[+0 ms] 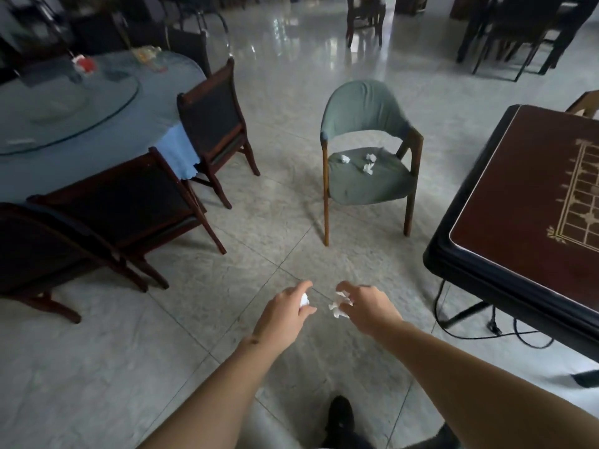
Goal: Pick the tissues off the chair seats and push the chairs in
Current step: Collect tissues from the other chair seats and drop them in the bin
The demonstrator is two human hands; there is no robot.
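Meanwhile, both hands grip tissue wads: left hand, right hand; three tissues on green chair.

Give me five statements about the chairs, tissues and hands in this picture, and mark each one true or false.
1. Three crumpled tissues lie on the seat of the green chair. True.
2. Both hands are empty. False: the left hand holds a white tissue wad, and the right hand grips crumpled tissues.
3. The green chair is tucked under the square table. False: it stands apart on the open floor.
4. Dark wooden chairs stand by the round table. True.
5. The green chair lies on its side. False: it stands upright on its legs.
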